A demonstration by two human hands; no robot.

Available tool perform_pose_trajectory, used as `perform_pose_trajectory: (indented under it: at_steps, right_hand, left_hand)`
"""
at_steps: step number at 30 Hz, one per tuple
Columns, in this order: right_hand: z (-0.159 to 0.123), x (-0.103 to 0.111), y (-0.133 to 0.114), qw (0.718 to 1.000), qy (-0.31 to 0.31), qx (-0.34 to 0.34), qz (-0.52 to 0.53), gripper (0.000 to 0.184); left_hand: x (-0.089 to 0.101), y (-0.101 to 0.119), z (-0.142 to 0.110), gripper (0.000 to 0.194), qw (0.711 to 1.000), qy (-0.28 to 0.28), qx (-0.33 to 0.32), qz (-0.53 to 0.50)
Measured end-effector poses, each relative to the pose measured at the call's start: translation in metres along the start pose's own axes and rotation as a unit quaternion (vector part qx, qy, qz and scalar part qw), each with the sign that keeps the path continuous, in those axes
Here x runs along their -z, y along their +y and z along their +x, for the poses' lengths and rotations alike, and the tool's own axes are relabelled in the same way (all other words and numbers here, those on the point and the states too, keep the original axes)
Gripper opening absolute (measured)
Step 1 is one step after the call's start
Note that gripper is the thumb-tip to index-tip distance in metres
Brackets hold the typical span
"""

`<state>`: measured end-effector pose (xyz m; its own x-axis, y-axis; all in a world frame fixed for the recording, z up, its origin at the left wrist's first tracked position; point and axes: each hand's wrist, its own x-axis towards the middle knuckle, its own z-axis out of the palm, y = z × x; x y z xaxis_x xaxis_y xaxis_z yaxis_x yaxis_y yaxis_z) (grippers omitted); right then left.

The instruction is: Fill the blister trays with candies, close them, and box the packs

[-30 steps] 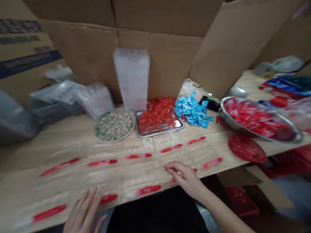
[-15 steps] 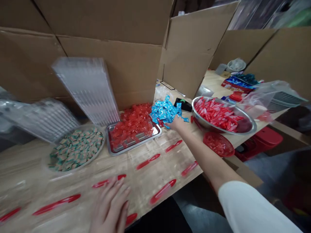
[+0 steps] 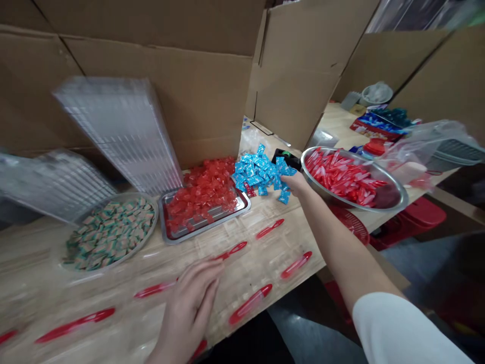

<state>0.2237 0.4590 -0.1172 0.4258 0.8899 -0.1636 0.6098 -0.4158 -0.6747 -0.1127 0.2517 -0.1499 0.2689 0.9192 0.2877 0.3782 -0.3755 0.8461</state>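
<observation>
My right hand reaches to the right edge of a heap of blue wrapped sweets, fingers curled down among them; what they hold is hidden. Spread flat, my left hand lies open on clear plastic trays that cover the near part of the wooden table. Each tray carries a red pen-shaped piece. Behind them stand a steel tray of red sweets and a round dish of green-and-beige sweets.
A steel bowl of red-and-white packets sits at the right, with a red basket under its rim. Stacks of clear trays lean on cardboard boxes at the back. A red stool stands beyond the table's edge.
My right hand went from the near table edge out to the blue sweets, then shifted to the heap's right side. My left hand slid right over the clear trays.
</observation>
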Motion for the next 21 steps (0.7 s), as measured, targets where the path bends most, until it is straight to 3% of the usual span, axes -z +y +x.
perform_pose_trajectory:
  at_steps: [2,4,7,9,11,13,15,18,21]
  right_hand:
    - [-0.026,0.005,-0.008,0.997,-0.046,0.009,0.058,0.030]
    - [-0.062,-0.003,-0.016,0.980,-0.138,0.018,0.145,0.028]
    - [-0.120,-0.030,-0.024,0.915,-0.309,0.034,0.256,0.025]
    - [-0.153,-0.049,-0.024,0.918,-0.309,0.082,0.236,0.022]
    - [-0.175,-0.062,-0.021,0.951,-0.209,0.162,0.161,0.019]
    - [-0.189,-0.067,-0.014,0.961,-0.114,0.237,0.086,0.021]
    - [-0.197,-0.064,-0.005,0.958,-0.093,0.262,0.068,0.028]
    - [-0.204,-0.052,0.007,0.958,-0.142,0.206,0.138,0.036]
    - [-0.209,-0.039,0.018,0.947,-0.211,0.126,0.206,0.030]
  left_hand:
    - [-0.015,0.007,0.033,0.025,0.976,0.009,0.148,-0.162]
    - [-0.034,0.014,0.067,0.038,0.888,0.023,0.269,-0.372]
    - [-0.061,0.019,0.100,0.047,0.747,-0.034,0.336,-0.572]
    - [-0.074,0.019,0.103,0.043,0.691,-0.027,0.376,-0.616]
    - [-0.079,0.020,0.094,0.037,0.662,0.012,0.412,-0.626]
    - [-0.079,0.021,0.080,0.032,0.654,0.034,0.431,-0.621]
    - [-0.075,0.022,0.067,0.033,0.670,0.038,0.432,-0.602]
    - [-0.070,0.025,0.053,0.040,0.716,0.042,0.430,-0.549]
    - [-0.069,0.027,0.043,0.044,0.754,0.026,0.434,-0.493]
